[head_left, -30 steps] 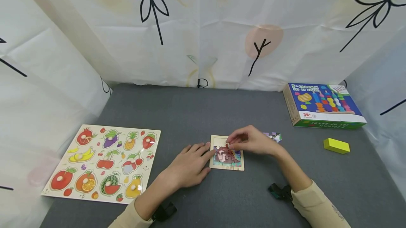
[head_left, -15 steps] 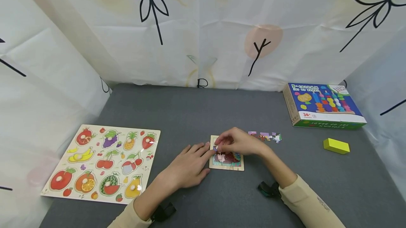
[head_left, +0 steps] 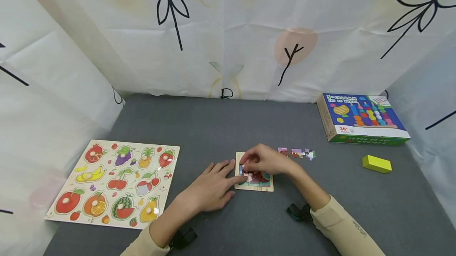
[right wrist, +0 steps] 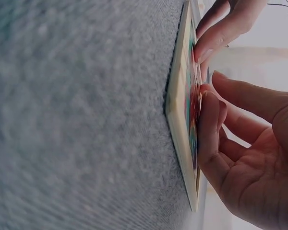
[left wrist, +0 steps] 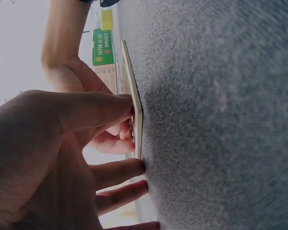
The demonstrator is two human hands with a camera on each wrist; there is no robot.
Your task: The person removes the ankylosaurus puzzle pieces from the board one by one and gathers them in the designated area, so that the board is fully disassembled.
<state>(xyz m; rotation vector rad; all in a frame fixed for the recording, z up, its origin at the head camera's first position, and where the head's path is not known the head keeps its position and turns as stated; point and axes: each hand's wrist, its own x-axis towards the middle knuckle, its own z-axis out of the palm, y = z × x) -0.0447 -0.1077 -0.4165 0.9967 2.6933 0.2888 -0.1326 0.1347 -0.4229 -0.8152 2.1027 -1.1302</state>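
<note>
A small jigsaw lies flat in a pale wooden frame on the grey table. My left hand is spread at its left side; the thumb rests on the picture, and straight fingertips touch the cloth beside the frame. Above the picture's upper left part is my right hand, its bent fingers touching the surface. In the right wrist view the index fingertip meets the jigsaw, with the thumb a little apart. Whether it pinches a piece is hidden. Several loose jigsaw pieces lie behind the right hand.
A large fruit board lies at the left. At the back right is a toy box with a blue top. A yellow block sits in front of it. White printed cloth walls the table's back and sides.
My right hand has moved left across the jigsaw, uncovering more loose pieces, and then stays nearly still. My left thumb has slid right, onto the picture.
</note>
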